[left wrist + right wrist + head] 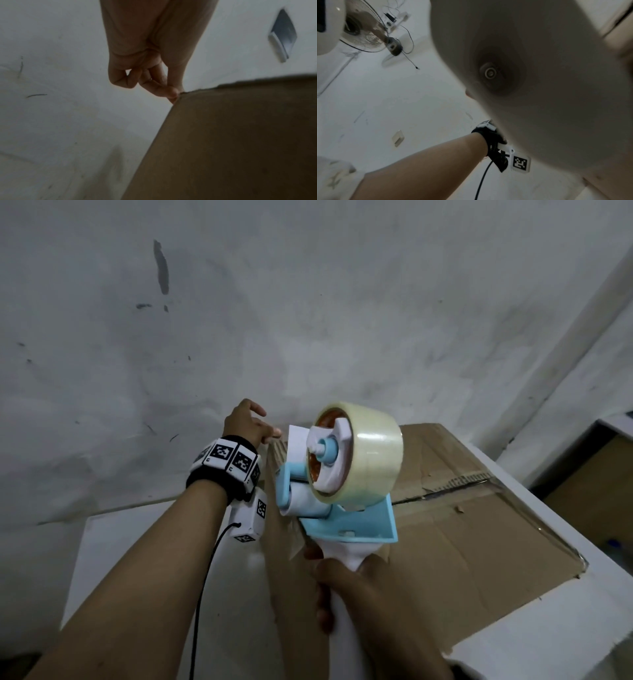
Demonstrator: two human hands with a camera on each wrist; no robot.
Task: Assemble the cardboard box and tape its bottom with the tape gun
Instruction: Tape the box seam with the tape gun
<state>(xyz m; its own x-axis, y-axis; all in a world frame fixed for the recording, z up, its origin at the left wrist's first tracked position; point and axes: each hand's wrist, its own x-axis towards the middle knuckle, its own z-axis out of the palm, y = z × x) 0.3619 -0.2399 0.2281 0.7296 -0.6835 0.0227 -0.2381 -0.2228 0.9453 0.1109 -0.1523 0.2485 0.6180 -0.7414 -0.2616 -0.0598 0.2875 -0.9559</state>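
cardboard box (462,535) sits seam-up; left hand (245,422) curls its fingertips onto the far-left corner, likely pinching it (blurry), to steady it, while right hand (346,587) wraps tight round the tape gun (342,474) handle, roll raised over the box's left edge for the seam pass.

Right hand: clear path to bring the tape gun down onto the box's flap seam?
Probably yes. The right hand grips the tape gun above the cardboard box; the seam lies unobstructed, and the left hand pinches the far corner, clear of it.
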